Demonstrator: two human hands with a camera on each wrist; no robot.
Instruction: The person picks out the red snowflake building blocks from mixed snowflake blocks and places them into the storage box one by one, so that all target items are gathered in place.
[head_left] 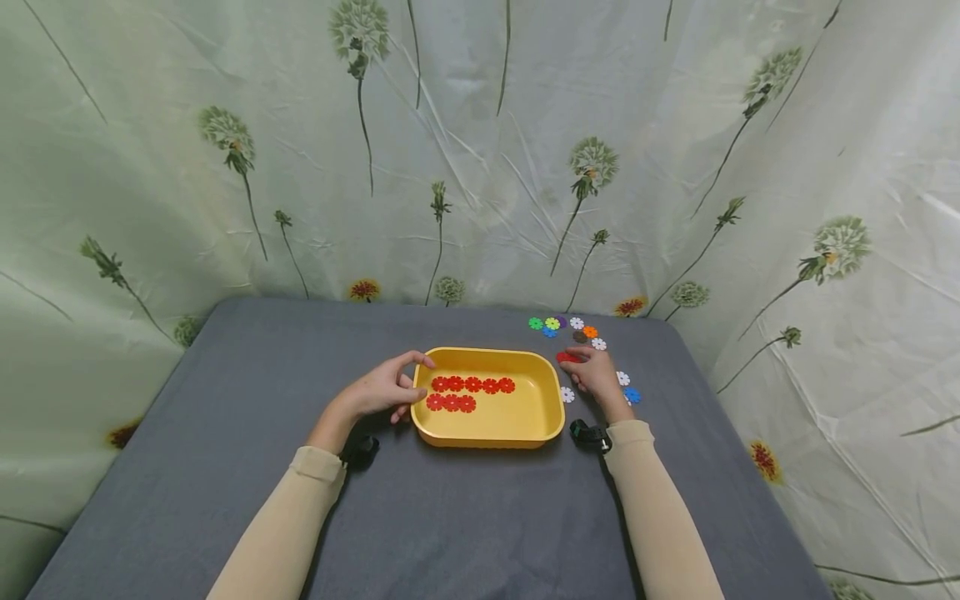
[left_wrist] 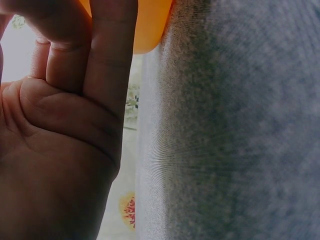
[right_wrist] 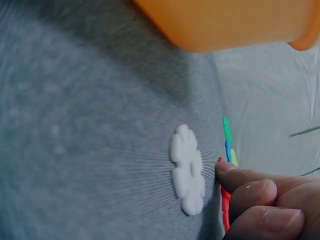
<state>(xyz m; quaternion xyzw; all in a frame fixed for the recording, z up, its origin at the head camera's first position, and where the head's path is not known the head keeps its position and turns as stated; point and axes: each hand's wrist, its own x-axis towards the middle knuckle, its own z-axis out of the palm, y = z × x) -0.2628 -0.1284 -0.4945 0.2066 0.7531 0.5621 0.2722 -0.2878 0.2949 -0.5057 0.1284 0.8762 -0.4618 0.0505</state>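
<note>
A yellow plastic tray (head_left: 487,440) stands on the grey cloth. Red flower-shaped discs (head_left: 473,384) lie in it in two rows, the lower one shorter. My left hand (head_left: 381,388) grips its left wall, thumb over the rim; the left wrist view shows the curled fingers beside an orange-looking corner of the tray (left_wrist: 150,25). Right of the tray, my right hand (head_left: 597,372) reaches down with its fingertips touching red flower discs (right_wrist: 225,202) on the cloth. A white flower disc (right_wrist: 188,170) lies close by. The hand partly hides the red discs.
Beyond the right hand lie loose flower discs: green (head_left: 536,323), orange (head_left: 591,332), brown (head_left: 580,337) and others. A blue disc (head_left: 632,395) is right of that wrist. A floral curtain (head_left: 480,167) hangs behind the table's far edge.
</note>
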